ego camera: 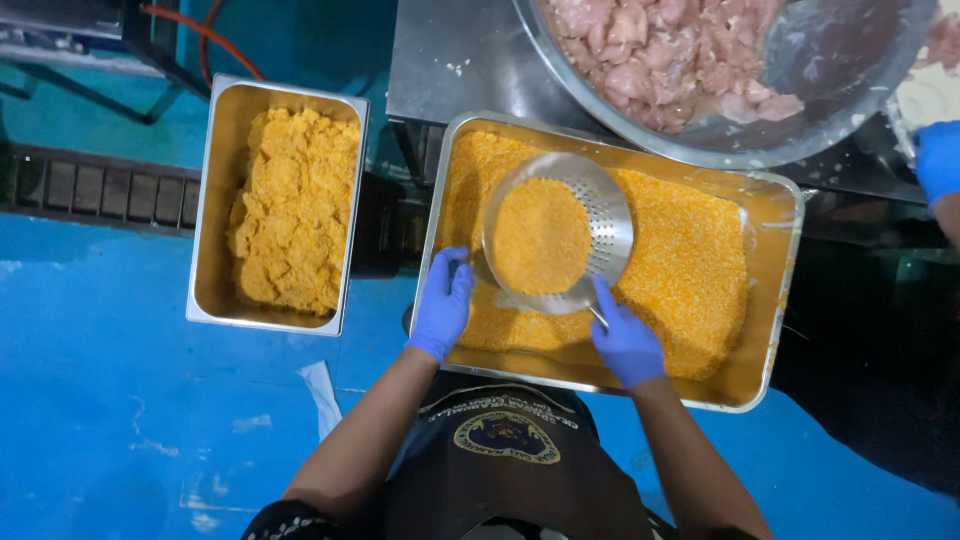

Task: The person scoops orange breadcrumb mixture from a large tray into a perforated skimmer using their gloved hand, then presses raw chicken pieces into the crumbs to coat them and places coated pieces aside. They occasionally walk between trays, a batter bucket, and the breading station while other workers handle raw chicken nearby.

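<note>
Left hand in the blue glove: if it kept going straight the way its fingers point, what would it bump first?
Probably the crumbs in the tray: the left hand points up-picture, just past the strainer.

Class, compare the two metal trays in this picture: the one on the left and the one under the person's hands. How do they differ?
The left tray is narrower and deeper; the right tray is wider and shallower. The left tray holds clumpy orange-coated pieces; the right tray holds loose orange crumbs. Nothing touches the left tray; over the right tray both gloved hands, left and right, hold a perforated scoop. Both trays are rectangular steel.
</note>
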